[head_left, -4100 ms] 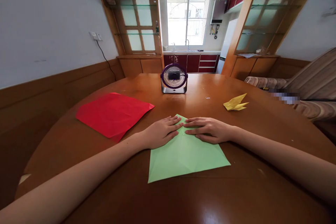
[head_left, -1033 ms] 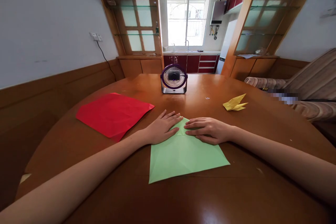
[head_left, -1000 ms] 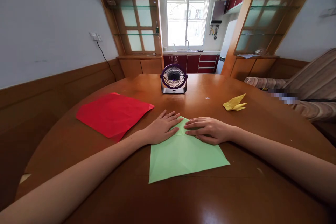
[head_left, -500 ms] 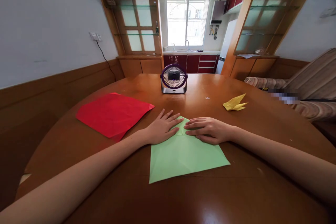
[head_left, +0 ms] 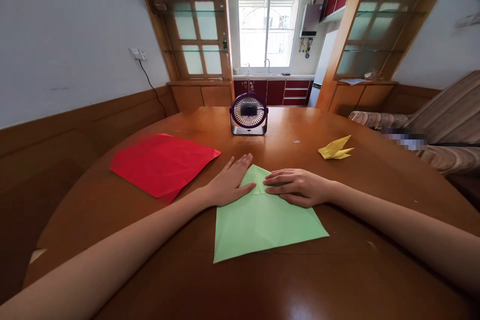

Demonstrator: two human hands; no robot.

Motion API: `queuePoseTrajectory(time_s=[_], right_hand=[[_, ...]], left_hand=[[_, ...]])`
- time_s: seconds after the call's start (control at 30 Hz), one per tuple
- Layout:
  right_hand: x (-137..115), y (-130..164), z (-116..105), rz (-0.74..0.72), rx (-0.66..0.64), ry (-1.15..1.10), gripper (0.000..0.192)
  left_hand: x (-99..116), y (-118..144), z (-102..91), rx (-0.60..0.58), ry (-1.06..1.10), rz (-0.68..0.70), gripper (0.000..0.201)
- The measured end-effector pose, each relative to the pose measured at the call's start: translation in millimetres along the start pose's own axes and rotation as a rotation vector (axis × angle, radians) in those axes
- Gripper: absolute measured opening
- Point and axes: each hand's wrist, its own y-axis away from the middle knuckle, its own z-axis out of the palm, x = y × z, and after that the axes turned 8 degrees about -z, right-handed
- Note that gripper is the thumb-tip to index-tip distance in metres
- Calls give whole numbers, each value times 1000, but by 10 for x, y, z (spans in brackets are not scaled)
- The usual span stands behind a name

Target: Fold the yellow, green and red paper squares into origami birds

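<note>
Green paper (head_left: 262, 222) flat on table (head_left: 300, 285) dead ahead, folded peak pointing away, centre crease on near-far axis; left hand (head_left: 228, 182) open-flat along left flap, right hand (head_left: 296, 187) flat, fingers extended, pinning right flap, gripping nothing, both equally near peak.

Wooden table (head_left: 337, 280) with papers, fan (head_left: 249, 113)

Both arms stretched forward from the near edge, converging toward the middle. Left hand (head_left: 229, 183) flat, palm down, fingers (head_left: 240, 165) together and angled far-right, thumb out to the right. Right hand (head_left: 296, 187) flat, palm down, fingers pointing left, slightly spread. Fingertips of both hands close, not touching.
</note>
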Motion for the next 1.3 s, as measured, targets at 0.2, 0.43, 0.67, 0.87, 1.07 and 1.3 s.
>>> queuePoseTrajectory(time_s=[0.2, 0.43, 0.67, 0.87, 1.07, 1.3], right_hand=[[1, 2, 4, 14, -7, 4, 41], [-1, 1, 3, 9, 4, -1, 41], [-6, 5, 3, 15, 2, 10, 41], [4, 1, 4, 0, -11, 23, 41], [4, 2, 1, -15, -21, 72, 40], [-2, 14, 1, -10, -39, 75, 40]], left_hand=[[-19, 0, 10, -19, -7, 80, 66], [-11, -2, 15, -37, -77, 62, 64], [-17, 9, 9, -49, -90, 86, 56], [9, 18, -24, -72, -12, 266, 47], [11, 11, -23, -120, 79, 249, 47], [10, 6, -71, -194, 116, 265, 47]])
